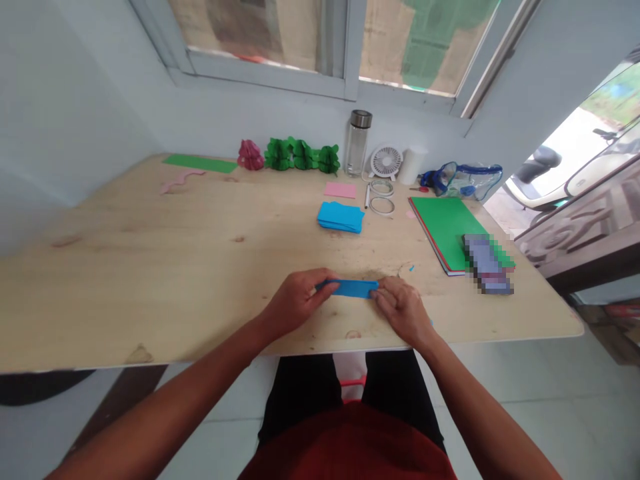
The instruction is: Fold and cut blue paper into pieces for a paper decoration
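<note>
From where I stand, the left hand [309, 296] pinches 1 end of the blue paper strip [356, 289] and the right hand [401, 308] the other, near the front of the table [190, 267]. I'd say a fold is being creased, calling next for even finger pressure. Beyond lie the blue stack [341, 218] and green sheets [443, 230], neither in the way

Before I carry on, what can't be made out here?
Head view: parts of the held blue paper, hidden by the left hand and right hand.
Head view: details of the phone-like device, blurred by pixelation.
Head view: contents of the clear pouch, too small to identify.
</note>
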The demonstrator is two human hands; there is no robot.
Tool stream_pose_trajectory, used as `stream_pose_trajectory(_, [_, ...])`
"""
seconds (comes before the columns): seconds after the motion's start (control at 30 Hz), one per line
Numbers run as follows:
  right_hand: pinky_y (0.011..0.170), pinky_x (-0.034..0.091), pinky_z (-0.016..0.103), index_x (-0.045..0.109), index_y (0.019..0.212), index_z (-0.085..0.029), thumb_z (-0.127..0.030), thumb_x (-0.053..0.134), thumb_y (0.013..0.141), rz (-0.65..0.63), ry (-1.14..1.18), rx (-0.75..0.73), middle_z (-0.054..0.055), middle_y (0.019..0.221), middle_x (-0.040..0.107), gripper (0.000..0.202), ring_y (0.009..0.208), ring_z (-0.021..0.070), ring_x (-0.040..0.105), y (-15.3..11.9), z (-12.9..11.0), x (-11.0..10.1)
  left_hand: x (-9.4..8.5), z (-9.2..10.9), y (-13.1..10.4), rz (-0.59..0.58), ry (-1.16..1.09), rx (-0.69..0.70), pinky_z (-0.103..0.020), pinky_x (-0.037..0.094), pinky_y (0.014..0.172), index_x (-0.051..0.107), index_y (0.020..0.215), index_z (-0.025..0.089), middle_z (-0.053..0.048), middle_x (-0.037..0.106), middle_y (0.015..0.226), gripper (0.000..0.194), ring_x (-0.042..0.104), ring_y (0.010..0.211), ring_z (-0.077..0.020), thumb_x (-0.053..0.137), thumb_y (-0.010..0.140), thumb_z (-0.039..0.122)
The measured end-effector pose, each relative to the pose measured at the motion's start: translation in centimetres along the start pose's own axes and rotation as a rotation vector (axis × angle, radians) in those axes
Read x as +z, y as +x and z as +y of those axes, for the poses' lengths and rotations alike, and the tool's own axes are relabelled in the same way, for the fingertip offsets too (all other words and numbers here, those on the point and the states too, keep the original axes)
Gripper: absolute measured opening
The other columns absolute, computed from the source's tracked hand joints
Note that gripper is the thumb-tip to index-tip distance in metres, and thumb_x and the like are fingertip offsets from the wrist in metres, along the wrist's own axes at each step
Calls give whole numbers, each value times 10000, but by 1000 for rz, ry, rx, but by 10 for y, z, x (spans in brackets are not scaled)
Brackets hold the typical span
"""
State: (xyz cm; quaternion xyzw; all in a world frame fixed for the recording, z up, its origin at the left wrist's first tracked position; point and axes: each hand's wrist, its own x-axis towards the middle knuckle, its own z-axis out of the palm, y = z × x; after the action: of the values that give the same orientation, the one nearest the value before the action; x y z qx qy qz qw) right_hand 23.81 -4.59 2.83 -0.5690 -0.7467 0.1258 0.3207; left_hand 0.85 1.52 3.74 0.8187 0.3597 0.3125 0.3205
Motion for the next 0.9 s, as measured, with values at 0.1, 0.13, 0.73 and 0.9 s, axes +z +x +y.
stream_pose_trajectory(0.1, [705,494,289,649,812,-212,-272,486,906,33,29,81,27,777,694,198,753,181,652,4,-2,9,4,-8,1,118,-153,-116,-308,521,807,648,1013,213,-26,704,935,261,661,841,-174,572,833,385])
stream_pose_trajectory(0.13, [678,489,281,646,805,-211,-273,488,902,31,32,108,23,751,690,195,728,180,651,3,-3,12,8,-12,-1,156,-223,-163,-321,529,818,627,1064,208,-34,697,960,304,664,857,-178,590,812,375])
stream_pose_trajectory(0.73, [502,325,250,502,710,-234,-305,473,850,80,149,295,-43,529,502,160,512,150,501,18,-3,31,29,-17,11,273,-229,-264,-333,516,815,555,1078,184,-30,665,928,289,643,853,-177,474,800,180])
stream_pose_trajectory(0.9, [514,362,227,537,750,-216,-296,484,813,106,276,290,-39,581,536,114,550,136,499,78,15,31,-1,-29,71,295,-20,-238,-282,514,799,544,1215,173,-51,680,1010,464,644,921,-179,483,758,122])
